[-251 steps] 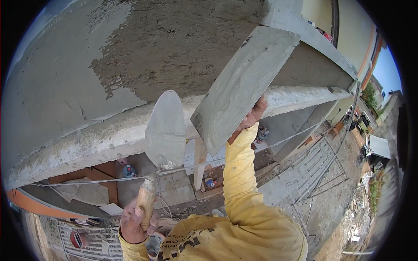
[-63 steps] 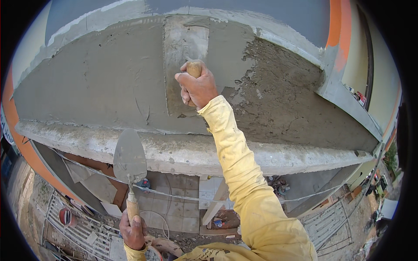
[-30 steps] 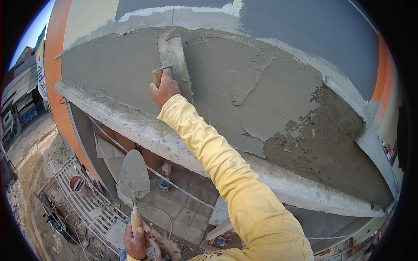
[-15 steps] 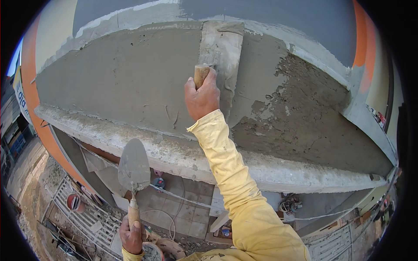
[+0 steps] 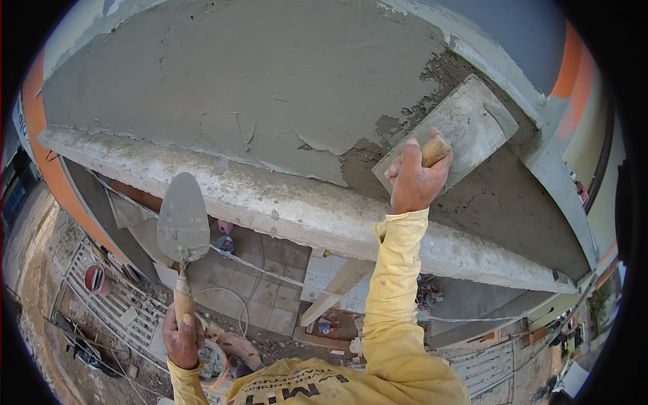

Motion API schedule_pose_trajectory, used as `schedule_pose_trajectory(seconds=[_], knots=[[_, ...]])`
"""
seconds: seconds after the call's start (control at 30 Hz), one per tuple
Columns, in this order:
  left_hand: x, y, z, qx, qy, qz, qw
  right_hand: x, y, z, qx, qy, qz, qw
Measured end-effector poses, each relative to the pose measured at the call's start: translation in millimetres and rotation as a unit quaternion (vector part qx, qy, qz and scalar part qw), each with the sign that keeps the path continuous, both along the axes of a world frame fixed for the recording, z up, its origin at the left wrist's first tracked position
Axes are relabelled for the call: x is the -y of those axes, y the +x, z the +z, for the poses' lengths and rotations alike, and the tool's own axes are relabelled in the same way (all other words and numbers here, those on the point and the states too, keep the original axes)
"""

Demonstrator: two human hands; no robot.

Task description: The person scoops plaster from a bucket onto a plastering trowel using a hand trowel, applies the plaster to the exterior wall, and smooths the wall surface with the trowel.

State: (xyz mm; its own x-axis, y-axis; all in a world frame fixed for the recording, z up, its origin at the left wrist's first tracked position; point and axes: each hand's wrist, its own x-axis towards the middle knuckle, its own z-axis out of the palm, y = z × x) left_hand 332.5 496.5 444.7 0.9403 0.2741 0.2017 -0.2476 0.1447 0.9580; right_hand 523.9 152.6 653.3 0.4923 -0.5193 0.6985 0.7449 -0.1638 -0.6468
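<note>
My right hand [image 5: 413, 181] grips a float [image 5: 451, 135] flat on wet plaster [image 5: 270, 94] at two o'clock, left hand [image 5: 181, 337] clutching a raised trowel [image 5: 181, 219] at eight – pressing unevenly could, I judge, gouge the smooth coat.

light: even daylight, bright | shadows: soft, under ledge [image 5: 283, 209] | glare: none | focus: sharp centre, slight softness at rim | distortion: strong fisheye bend, black corners
</note>
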Motion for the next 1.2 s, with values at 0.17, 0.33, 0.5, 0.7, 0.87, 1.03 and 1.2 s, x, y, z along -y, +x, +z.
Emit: schedule_pose_trajectory(seconds=[0.17,0.33,0.5,0.7,0.87,1.03,1.2], knots=[[-9,10,-6,-0.012,0.019,0.009,1.0,20,-7,-6,-0.106,-0.328,-0.014,0.939],[-8,16,-15,-0.027,0.003,0.013,1.0,15,15,-15,-0.195,-0.646,-0.007,0.738],[-7,17,-21,-0.025,-0.005,-0.002,1.0,0,34,-28,-0.308,-0.76,-0.036,0.571],[-11,21,-20,-0.036,0.001,-0.006,0.999,-25,37,-3,-0.245,-0.714,-0.087,0.65],[-12,21,-22,-0.021,-0.01,0.001,1.0,-31,46,61,-0.136,-0.638,-0.184,0.736],[-15,15,-27,-0.03,-0.027,0.01,0.999,-22,42,102,-0.012,-0.569,-0.263,0.779],[-18,9,-34,-0.043,-0.046,0.018,0.998,-6,18,65,-0.074,-0.598,-0.105,0.791]])
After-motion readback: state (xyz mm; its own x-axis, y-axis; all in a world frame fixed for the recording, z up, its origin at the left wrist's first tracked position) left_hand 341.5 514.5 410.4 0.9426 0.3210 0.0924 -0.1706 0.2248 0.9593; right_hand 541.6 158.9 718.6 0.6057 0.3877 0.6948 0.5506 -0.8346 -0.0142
